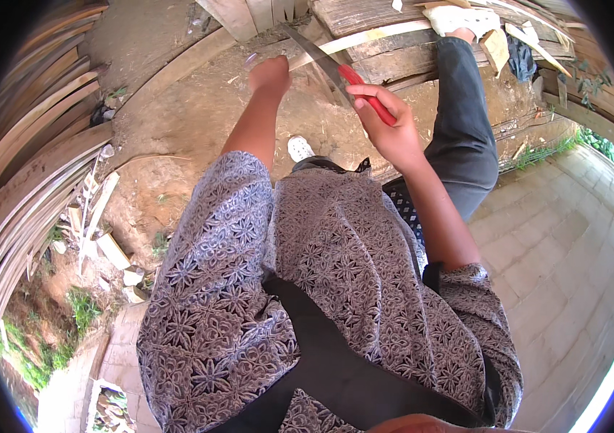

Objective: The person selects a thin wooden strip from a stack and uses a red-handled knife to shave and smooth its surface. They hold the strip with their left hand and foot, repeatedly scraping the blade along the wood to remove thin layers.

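Two hands do this job. Your right hand (388,126) wraps tight around the red handle of the long knife (321,61). Your left hand (269,74) presses down on the pale bamboo strip (365,40); you cannot tell if its fingers are curled. Keep the blade low and slide it away from you. The blade crosses the strip just beside your left hand, so keep those fingers clear.
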Tool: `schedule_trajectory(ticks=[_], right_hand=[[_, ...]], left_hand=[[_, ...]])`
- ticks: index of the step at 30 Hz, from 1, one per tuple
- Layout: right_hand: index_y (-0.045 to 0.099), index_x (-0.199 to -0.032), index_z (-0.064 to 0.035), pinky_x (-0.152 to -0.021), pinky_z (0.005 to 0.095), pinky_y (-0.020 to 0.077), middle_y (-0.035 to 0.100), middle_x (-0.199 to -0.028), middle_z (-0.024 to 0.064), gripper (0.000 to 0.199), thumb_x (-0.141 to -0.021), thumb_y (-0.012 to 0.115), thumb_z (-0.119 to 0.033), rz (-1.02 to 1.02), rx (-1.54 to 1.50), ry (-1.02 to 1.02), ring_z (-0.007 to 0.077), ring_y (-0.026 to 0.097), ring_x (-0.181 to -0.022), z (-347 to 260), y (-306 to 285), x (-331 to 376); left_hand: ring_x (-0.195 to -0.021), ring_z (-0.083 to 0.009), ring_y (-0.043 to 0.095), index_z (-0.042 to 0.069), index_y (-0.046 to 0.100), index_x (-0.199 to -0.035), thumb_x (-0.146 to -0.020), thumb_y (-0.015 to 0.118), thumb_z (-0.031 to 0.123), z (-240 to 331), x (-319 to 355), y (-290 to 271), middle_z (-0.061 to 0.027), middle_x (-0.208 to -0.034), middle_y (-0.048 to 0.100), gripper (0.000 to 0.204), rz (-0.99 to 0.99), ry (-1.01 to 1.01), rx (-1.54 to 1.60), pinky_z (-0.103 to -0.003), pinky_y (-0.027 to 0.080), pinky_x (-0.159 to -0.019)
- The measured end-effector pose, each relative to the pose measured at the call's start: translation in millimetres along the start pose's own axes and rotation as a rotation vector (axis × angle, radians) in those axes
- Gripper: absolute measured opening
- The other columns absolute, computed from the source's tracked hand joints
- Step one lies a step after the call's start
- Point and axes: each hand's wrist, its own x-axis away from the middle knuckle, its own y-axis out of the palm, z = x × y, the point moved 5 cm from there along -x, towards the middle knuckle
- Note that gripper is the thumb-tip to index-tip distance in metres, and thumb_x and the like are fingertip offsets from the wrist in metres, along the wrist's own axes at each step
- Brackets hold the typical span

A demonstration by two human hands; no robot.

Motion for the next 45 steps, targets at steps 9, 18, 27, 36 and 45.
schedule_trajectory(ticks=[9,18,27,36,45], right_hand=[[0.069,-0.116,-0.0054,-0.069,0.0191,0.0413,0.062,-0.089,-0.0032,0.018,-0.100,0.062,-0.010,-0.037,0.077,-0.104,0.0030,0.051,-0.077,-4,8,-2],[0.070,-0.113,-0.0072,-0.061,0.0227,0.0425,0.061,-0.077,-0.0004,0.019,-0.095,0.063,-0.007,0.028,0.112,-0.141,0.0047,0.051,-0.067,-5,11,-12],[0.070,-0.111,-0.0060,-0.065,0.0239,0.0453,0.065,-0.083,0.0034,0.019,-0.094,0.062,-0.007,0.005,0.126,-0.093,0.0071,0.055,-0.069,-15,8,-16],[0.070,-0.113,-0.0052,-0.062,0.0247,0.0480,0.070,-0.092,0.0050,0.021,-0.096,0.058,-0.010,-0.010,0.133,-0.004,0.0082,0.058,-0.066,-27,2,-35],[0.067,-0.118,-0.0031,-0.052,0.0269,0.0505,0.063,-0.136,0.0021,0.030,-0.096,0.052,-0.016,-0.129,0.165,0.183,0.0103,0.059,-0.056,-56,-5,-58]], left_hand=[[-0.107,-0.0315,0.068,0.013,0.071,-0.115,-0.090,0.064,0.038,-2,-17,-2,-0.0109,-0.116,0.071,0.036,-0.122,0.010,-0.063,-0.046,0.056,-0.088],[-0.106,-0.0287,0.069,0.013,0.073,-0.114,-0.087,0.065,0.036,-12,-43,6,-0.0104,-0.115,0.072,0.036,-0.226,0.110,-0.004,-0.044,0.054,-0.090],[-0.094,-0.0333,0.071,0.008,0.071,-0.112,-0.085,0.069,0.043,-13,-36,4,-0.0151,-0.097,0.074,0.044,-0.141,0.172,0.032,-0.046,0.055,-0.082],[-0.144,-0.0445,0.025,0.002,0.017,-0.151,-0.075,0.084,0.039,-50,12,18,-0.0274,-0.152,0.026,0.108,0.144,-0.025,0.516,-0.050,0.032,-0.116],[-0.140,-0.0402,0.033,0.001,0.028,-0.149,-0.082,0.077,0.034,-27,51,-9,-0.0228,-0.149,0.033,0.089,0.370,0.005,0.294,-0.048,0.036,-0.113]])
